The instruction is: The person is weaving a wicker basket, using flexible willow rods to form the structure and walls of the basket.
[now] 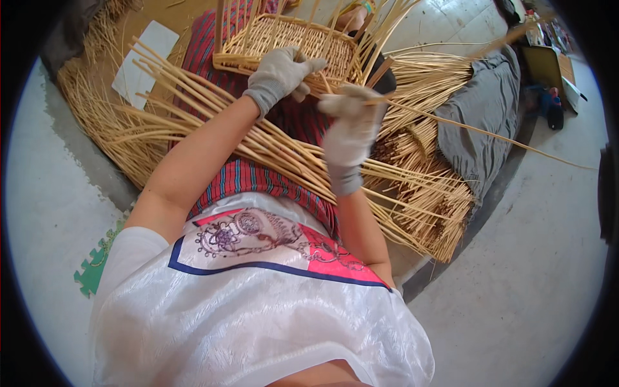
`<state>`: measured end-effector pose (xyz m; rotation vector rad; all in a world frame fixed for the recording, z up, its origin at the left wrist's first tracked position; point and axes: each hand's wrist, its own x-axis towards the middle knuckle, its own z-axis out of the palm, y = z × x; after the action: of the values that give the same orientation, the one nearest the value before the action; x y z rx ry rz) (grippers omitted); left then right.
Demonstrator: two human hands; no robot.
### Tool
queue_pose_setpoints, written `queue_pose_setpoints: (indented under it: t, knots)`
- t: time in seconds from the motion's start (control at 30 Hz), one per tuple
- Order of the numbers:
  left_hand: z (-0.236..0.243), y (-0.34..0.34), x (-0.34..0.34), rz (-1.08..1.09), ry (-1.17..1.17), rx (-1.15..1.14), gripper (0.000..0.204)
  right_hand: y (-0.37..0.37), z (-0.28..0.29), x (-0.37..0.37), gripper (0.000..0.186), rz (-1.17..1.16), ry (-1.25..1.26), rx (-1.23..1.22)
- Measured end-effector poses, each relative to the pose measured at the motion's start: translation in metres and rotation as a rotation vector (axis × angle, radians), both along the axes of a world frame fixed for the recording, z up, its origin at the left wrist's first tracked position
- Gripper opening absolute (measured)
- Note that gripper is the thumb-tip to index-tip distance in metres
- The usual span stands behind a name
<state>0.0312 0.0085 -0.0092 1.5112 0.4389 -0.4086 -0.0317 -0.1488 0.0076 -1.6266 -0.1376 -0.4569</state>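
A half-woven wicker basket (277, 42) with a flat woven base and upright stakes rests beyond my knees. My left hand (280, 77), in a grey-white work glove, is closed over its near edge, the thumb pointing right. To its right is my right hand (351, 132), also gloved and blurred by motion. Its fingers are curled at a long thin wicker rod (490, 134), which trails far out to the right. What lies under the fingertips is partly hidden. Across my lap, beneath both forearms, lies a loose bundle of thicker rods (258, 142).
Thin wicker rods (106, 116) are heaped at the left beside a white sheet (145, 61). Cut bundles (432, 200) lie at the right, partly under a grey cloth (480, 122). A red striped cloth (242, 184) covers my lap. Long stakes stick up around the basket.
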Motion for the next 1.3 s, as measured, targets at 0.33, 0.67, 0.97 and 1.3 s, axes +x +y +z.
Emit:
queue_pose_setpoints:
  t: [0.33, 0.67, 0.97, 1.3]
  knots:
    - [0.009, -0.053, 0.033, -0.497, 0.132, 0.027, 0.035, -0.088, 0.053, 0.07, 0.023, -0.099, 0.395, -0.224]
    - [0.017, -0.051, 0.011, -0.383, -0.094, 0.041, 0.051, -0.105, 0.036, 0.149, 0.052, -0.195, 0.769, -1.712]
    - [0.04, 0.012, -0.009, -0.595, -0.955, 1.395, 0.065, -0.046, 0.026, 0.062, 0.097, -0.087, -0.365, -1.465]
    - [0.029, 0.011, -0.007, -0.446, -0.908, 1.701, 0.065, -0.032, 0.009, 0.077, 0.089, -0.144, -0.402, -1.448]
